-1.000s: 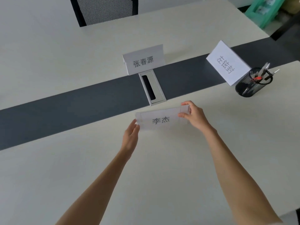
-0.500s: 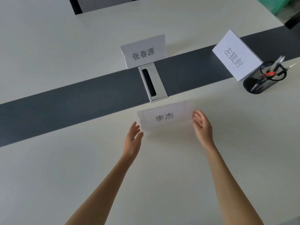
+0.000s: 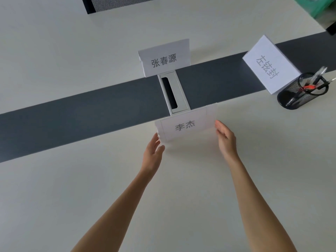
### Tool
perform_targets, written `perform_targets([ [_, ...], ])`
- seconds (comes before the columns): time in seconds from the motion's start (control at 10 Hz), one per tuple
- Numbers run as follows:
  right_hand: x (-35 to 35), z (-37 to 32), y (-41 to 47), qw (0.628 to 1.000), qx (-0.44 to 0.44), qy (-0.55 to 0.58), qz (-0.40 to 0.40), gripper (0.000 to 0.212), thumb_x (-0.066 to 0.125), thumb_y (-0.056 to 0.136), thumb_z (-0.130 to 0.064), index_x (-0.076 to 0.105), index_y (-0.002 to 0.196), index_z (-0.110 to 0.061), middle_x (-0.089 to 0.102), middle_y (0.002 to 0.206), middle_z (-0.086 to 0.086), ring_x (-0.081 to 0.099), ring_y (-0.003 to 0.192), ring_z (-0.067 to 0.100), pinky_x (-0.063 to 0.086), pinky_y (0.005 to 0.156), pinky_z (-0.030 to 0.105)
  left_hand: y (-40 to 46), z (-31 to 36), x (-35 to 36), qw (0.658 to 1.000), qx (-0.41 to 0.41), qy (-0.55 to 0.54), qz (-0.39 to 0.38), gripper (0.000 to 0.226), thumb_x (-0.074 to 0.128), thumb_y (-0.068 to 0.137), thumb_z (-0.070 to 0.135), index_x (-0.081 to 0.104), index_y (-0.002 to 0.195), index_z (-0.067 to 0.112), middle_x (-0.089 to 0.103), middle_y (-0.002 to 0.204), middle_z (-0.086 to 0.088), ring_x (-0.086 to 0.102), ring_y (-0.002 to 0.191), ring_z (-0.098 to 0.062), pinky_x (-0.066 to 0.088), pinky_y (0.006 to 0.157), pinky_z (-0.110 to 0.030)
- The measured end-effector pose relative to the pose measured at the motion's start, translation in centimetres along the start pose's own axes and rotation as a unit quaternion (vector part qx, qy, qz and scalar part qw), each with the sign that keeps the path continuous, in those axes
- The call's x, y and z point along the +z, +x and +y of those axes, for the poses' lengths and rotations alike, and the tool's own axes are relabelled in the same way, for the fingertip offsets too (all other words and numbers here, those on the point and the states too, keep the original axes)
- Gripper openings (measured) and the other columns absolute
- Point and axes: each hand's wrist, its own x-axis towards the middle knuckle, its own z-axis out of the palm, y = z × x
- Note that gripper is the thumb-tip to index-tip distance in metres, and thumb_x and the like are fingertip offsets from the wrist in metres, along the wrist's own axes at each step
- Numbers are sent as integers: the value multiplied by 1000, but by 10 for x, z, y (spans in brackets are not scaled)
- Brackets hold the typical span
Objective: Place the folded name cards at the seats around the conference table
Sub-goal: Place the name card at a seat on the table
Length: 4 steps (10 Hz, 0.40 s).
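A folded white name card [image 3: 187, 124] with black characters stands upright on the near white half of the conference table [image 3: 91, 188], at the edge of the dark centre strip. My left hand [image 3: 152, 153] is flat and open just below the card's left end, fingertips close to it. Beside the card's right end is my right hand [image 3: 225, 138], open too, with its fingers near the edge. Neither hand grips the card. A second name card [image 3: 164, 58] stands on the far side of the strip. Further right, a third card [image 3: 269, 64] stands turned at an angle.
A silver cable port [image 3: 173, 93] with a dark slot crosses the dark strip [image 3: 72, 115] between the near and far cards. A black mesh pen cup [image 3: 301, 91] with pens stands at the right. A mesh-backed chair [image 3: 116, 4] is behind the far edge.
My right hand let go of the near card's top right corner and opened beside it. The card now stands free, and both hands stay open at its ends. The view shifted slightly.
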Motion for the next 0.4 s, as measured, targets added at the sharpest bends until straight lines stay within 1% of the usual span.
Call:
perform_targets([
  [0.1, 0, 1, 3, 1000, -7, -10, 0, 41, 39, 91, -1, 49, 129, -8, 52, 136, 9, 47, 127, 19, 33, 112, 35, 2, 2, 1, 1000, 5, 0, -3, 52, 40, 91, 4, 30, 140, 16, 44, 124, 10, 43, 115, -7, 33, 96, -24],
  [0.2, 2, 1, -1, 1000, -7, -21, 4, 40, 39, 91, -1, 49, 129, -8, 51, 137, 8, 47, 127, 19, 33, 111, 33, 1, 1, 0, 1000, 2, 5, -2, 52, 40, 91, 5, 29, 141, 17, 45, 129, 6, 42, 116, -6, 33, 98, -24],
  [0.3, 2, 1, -2, 1000, -14, -20, 5, 41, 38, 91, 0, 48, 130, -7, 51, 137, 9, 47, 127, 20, 33, 108, 29, 3, -3, -2, 1000, -3, 11, -4, 52, 41, 91, 8, 27, 141, 17, 41, 144, -2, 42, 123, -10, 32, 103, -26],
  [0.4, 4, -5, -9, 999, -14, -34, 17, 43, 36, 91, 1, 45, 132, -7, 50, 138, 10, 48, 122, 16, 32, 104, 23, 3, -4, -4, 1000, -16, 18, 0, 53, 42, 92, 11, 25, 142, 17, 38, 147, -6, 39, 132, -18, 31, 105, -29],
])
